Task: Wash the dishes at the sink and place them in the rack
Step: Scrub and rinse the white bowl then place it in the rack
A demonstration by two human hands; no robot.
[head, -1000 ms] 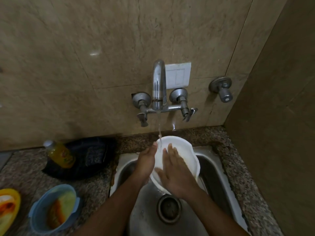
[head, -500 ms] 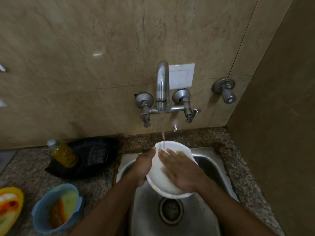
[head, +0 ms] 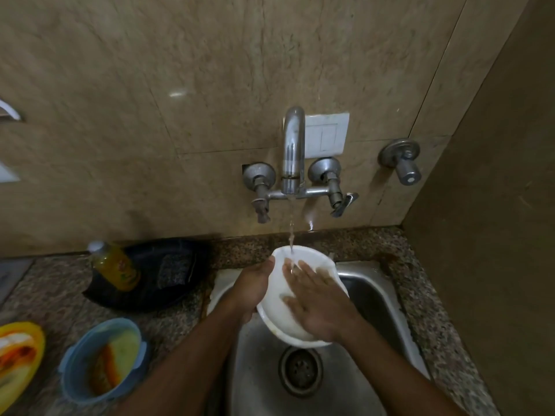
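A white plate [head: 277,298] is held tilted over the steel sink [head: 372,298], under a thin stream of water from the wall tap [head: 292,151]. My left hand [head: 252,291] grips the plate's left rim. My right hand [head: 318,304] lies flat on the plate's face, fingers spread and pointing up-left, with water running over the fingertips. The sink drain [head: 300,372] shows below the plate. No rack is in view.
On the granite counter to the left stand a yellow soap bottle [head: 115,265] in a black tray [head: 168,274], a blue tub [head: 102,360] holding sponges, and a yellow dish [head: 18,355] at the frame's edge. A side wall closes off the right.
The plate has tipped flatter and lower over the sink. My right hand has slid across its face, fingers turning from upright toward the upper left. My left hand keeps its grip.
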